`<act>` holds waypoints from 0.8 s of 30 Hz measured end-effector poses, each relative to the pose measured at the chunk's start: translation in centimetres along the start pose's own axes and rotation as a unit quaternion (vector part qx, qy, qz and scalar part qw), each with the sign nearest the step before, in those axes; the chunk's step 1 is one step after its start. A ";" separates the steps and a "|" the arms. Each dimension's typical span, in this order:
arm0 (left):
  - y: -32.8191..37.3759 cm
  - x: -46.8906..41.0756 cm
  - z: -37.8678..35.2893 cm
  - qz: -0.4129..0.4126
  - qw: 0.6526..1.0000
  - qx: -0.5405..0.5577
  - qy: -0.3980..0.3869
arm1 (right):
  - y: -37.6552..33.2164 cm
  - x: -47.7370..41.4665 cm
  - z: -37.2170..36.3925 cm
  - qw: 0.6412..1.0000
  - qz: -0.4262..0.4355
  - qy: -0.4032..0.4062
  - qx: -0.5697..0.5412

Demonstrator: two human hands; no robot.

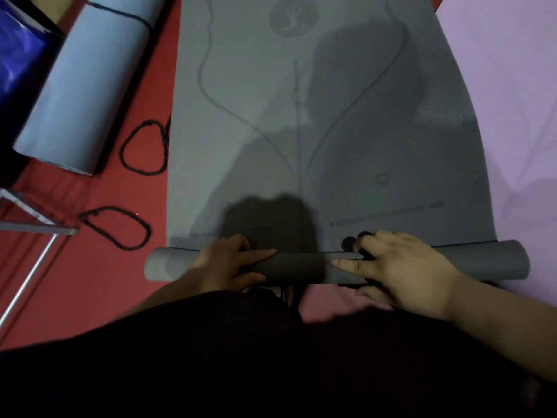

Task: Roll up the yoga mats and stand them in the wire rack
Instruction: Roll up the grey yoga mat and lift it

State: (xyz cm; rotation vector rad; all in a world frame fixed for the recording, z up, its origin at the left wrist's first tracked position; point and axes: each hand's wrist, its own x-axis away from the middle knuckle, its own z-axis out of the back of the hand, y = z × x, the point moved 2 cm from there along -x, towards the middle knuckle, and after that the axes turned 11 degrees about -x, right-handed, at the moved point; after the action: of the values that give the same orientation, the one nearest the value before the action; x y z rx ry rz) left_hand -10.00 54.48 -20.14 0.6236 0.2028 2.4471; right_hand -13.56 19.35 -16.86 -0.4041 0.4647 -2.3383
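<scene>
Grey yoga mat (331, 131) lies flat toward 12 o'clock, its started roll (301, 267) at 6 o'clock. The left hand (226, 262) and right hand (404, 267) grip that roll near its middle, fingers curled over it. The unheld ends could lag, so it may cone.

Dim room w/ hard shadows; red floor (90, 282) w/ two black cord loops (141, 173) at left, shiny blue panel (15, 55) in top-left corner.
</scene>
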 end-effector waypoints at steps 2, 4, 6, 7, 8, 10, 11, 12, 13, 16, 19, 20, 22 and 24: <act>0.1 -0.2 0.1 0.002 1.000 -0.010 0.001 | 0.6 -0.4 -0.5 1.000 -0.009 -0.009 -0.011; 0.6 0.0 0.2 -0.004 0.996 -0.069 0.050 | 1.4 -0.9 -0.9 0.998 -0.018 -0.037 -0.041; 1.6 0.4 0.3 0.003 0.984 -0.147 0.103 | 2.0 -1.4 -1.0 0.994 -0.037 -0.075 -0.077; 2.3 0.6 0.4 0.005 0.978 -0.170 0.123 | 2.3 -1.8 -0.8 0.989 -0.052 -0.094 -0.101; 2.9 0.7 0.3 0.003 0.973 -0.183 0.138 | 2.5 -2.2 -0.8 0.983 -0.068 -0.111 -0.130; 3.5 0.7 0.2 0.000 0.971 -0.194 0.140 | 2.9 -3.1 -0.5 0.972 -0.085 -0.132 -0.173; 3.5 0.7 0.2 -0.003 0.973 -0.189 0.133 | 2.9 -3.5 -0.3 0.969 -0.090 -0.143 -0.182; 3.3 0.5 0.4 -0.007 0.976 -0.177 0.128 | 3.0 -3.8 0.0 0.967 -0.092 -0.152 -0.184; 2.9 0.3 0.5 -0.009 0.980 -0.160 0.121 | 3.1 -3.8 0.2 0.968 -0.091 -0.155 -0.177; 1.9 -0.5 0.7 -0.011 0.990 -0.105 0.095 | 2.4 -2.5 0.7 0.991 -0.050 -0.096 -0.074; 1.1 -1.2 0.8 -0.007 0.995 -0.076 0.071 | 0.3 -0.7 0.2 0.998 -0.046 -0.023 0.044; 0.9 -1.3 0.7 -0.004 0.995 -0.069 0.066 | -0.1 -0.3 -0.3 0.996 -0.057 -0.024 0.058; 0.7 -1.6 0.7 0.002 0.996 -0.060 0.063 | 0.2 -0.3 -0.9 0.996 -0.070 -0.022 0.059; 0.8 -1.9 0.8 -0.003 0.995 -0.072 0.072 | 1.3 -0.9 -1.0 0.996 -0.072 -0.030 0.035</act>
State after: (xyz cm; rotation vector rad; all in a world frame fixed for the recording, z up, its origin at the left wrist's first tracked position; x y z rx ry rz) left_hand -8.72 52.74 -19.96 0.3841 0.0854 2.4761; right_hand -12.53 19.29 -18.42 -0.4881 0.3330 -2.4659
